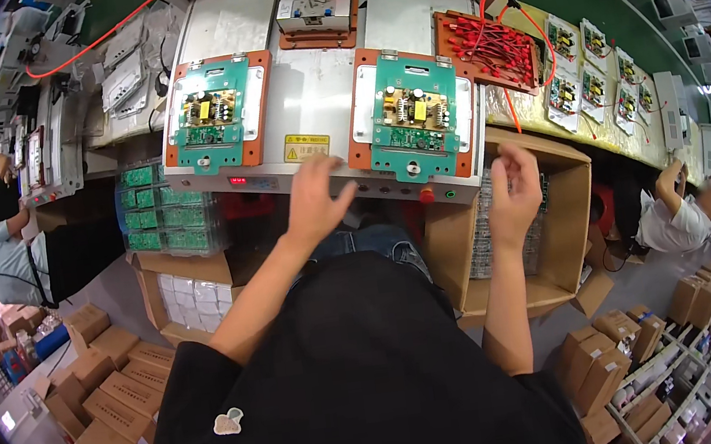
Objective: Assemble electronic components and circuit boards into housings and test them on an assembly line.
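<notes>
My left hand (315, 198) is at the front edge of the metal workbench machine (301, 87), fingers apart and nothing in them. It is near a yellow warning label (307, 146). Over a cardboard box (578, 195) on the right, my right hand (514, 189) is raised with loosely bent fingers, thumb apart, holding nothing I can see. Two teal fixtures on orange bases lie on the machine, a left fixture (188, 159) and a right fixture (379, 155). Each carries a circuit board, the left board (204, 110) and the right board (418, 110), both with yellow transformers.
An orange tray of red-tipped leads (490, 50) adjoins the right fixture. A press unit (316, 5) stands behind. Red emergency button (427, 195) sits on the front panel. Trays of green boards (164, 219) are at left, above a box of white parts (196, 299). Other people work on both sides.
</notes>
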Demonstrator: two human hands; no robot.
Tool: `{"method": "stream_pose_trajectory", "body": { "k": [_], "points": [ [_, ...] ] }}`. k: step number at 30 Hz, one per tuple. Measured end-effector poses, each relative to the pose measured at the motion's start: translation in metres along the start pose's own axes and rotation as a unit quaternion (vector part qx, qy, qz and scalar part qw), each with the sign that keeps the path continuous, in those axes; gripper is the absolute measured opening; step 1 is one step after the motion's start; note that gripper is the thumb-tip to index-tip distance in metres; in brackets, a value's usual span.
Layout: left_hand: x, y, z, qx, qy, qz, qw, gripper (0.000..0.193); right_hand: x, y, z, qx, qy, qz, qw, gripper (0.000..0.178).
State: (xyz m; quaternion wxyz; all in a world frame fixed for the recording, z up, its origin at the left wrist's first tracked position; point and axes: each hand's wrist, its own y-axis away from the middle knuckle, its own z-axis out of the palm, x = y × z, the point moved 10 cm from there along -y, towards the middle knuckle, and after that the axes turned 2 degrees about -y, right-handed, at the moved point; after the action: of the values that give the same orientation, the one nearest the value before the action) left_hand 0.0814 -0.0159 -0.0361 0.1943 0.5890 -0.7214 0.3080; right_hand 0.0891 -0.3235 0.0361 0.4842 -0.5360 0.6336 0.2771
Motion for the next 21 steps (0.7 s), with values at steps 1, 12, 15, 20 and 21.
{"method": "stream_pose_trajectory", "body": {
  "k": [1, 12, 15, 20, 21],
  "points": [
    [0.004, 0.001, 0.002, 0.003, -0.003, -0.001, 1.000, 0.043, 0.017, 0.009, -0.006, 0.017, -0.068, 0.033, 0.997, 0.028],
    [0.032, -0.012, 0.040, 0.005, -0.092, 0.007, 0.996, 0.046, 0.033, 0.016, -0.007, -0.046, -0.049, 0.020, 0.998, 0.025],
    [0.036, -0.016, 0.052, 0.008, -0.077, -0.006, 0.997, 0.044, 0.029, 0.011, -0.008, -0.055, -0.045, 0.015, 0.997, 0.026],
    [0.047, -0.024, 0.061, -0.037, -0.049, -0.021, 0.998, 0.042, 0.004, 0.006, -0.001, -0.078, -0.012, -0.006, 0.997, 0.025],
    [0.045, -0.024, 0.064, -0.064, -0.046, -0.024, 0.997, 0.042, -0.003, 0.005, 0.001, -0.077, 0.002, -0.008, 0.997, 0.025]
  ]
}}
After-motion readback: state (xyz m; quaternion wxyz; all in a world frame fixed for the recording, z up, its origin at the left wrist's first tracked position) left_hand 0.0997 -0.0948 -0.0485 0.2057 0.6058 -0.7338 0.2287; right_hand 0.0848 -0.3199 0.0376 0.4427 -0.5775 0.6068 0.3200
